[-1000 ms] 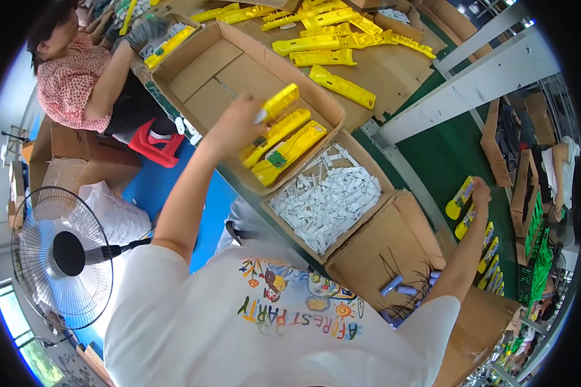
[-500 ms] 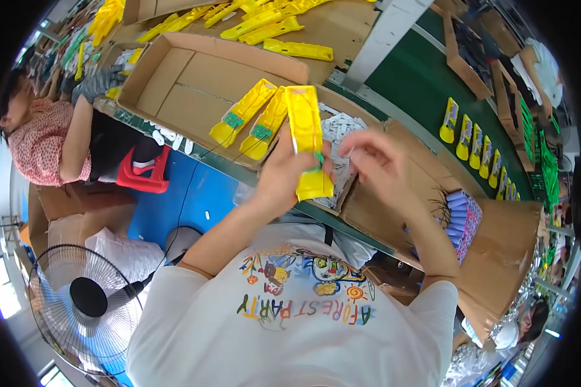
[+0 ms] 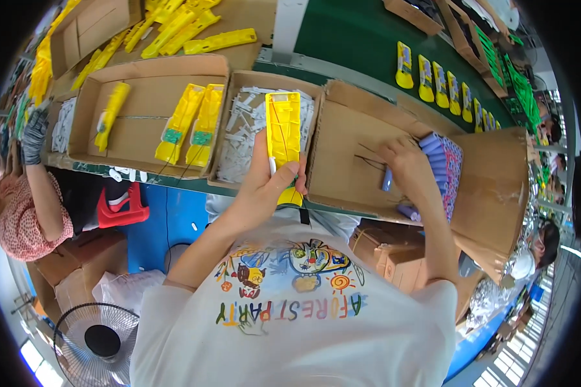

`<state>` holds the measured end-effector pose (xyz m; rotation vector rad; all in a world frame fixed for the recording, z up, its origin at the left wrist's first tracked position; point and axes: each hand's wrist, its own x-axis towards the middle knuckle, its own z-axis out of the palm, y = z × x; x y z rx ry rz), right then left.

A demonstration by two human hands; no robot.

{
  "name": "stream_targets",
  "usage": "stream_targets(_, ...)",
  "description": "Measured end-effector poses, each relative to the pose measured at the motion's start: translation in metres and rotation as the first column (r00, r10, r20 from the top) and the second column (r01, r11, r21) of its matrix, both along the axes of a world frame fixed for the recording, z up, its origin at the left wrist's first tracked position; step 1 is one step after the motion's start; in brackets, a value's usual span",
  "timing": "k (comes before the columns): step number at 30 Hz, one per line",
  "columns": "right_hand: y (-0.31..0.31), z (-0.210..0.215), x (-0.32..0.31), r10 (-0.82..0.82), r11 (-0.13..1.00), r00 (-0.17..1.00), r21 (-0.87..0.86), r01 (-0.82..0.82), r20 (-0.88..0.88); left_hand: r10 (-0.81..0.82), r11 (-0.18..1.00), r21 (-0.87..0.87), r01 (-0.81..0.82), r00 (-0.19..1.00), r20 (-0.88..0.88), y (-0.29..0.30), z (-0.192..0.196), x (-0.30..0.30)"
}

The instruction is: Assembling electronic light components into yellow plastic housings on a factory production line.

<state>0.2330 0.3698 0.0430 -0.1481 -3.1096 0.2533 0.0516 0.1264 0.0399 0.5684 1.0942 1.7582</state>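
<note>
My left hand [image 3: 268, 177] is closed around a long yellow plastic shell [image 3: 283, 122], held upright with its hollow inner side showing. Dark thin wires run along the inside, and a bit of green shows low down beside my thumb. My right hand [image 3: 408, 164] reaches into the cardboard box [image 3: 342, 122] on the right. Its fingers are closed on a purple cylindrical battery [image 3: 387, 179] with dark wires trailing left. More purple batteries [image 3: 436, 155] stand in a row beside that hand, against pink patterned material.
Yellow shells with green circuit boards [image 3: 172, 135] lie in a left cardboard tray [image 3: 135, 106]. Small white parts [image 3: 239, 151] fill the middle box. A co-worker's gloved hand [image 3: 35, 135] is at far left. Finished-looking yellow pieces [image 3: 426, 77] line the green surface; a fan [image 3: 102, 342] stands lower left.
My right hand has moved right, from over the white parts into the box with the batteries. My left hand still holds the yellow shell. The whole view has turned, and another yellow piece shows in the left tray.
</note>
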Motion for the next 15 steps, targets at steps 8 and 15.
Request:
stream_targets(8, -0.013, 0.022, 0.0, -0.008, 0.985, 0.955, 0.163, 0.059, -0.298, -0.224, 0.974, -0.023, 0.225, 0.974, 0.041, 0.005, 0.001, 0.025)
stream_targets(15, -0.085, 0.038, -0.055, 0.262, 0.961, 0.893, 0.02, -0.274, -0.367, -0.297, 0.948, -0.072, 0.31, 0.943, 0.152, 0.006, 0.009, 0.029)
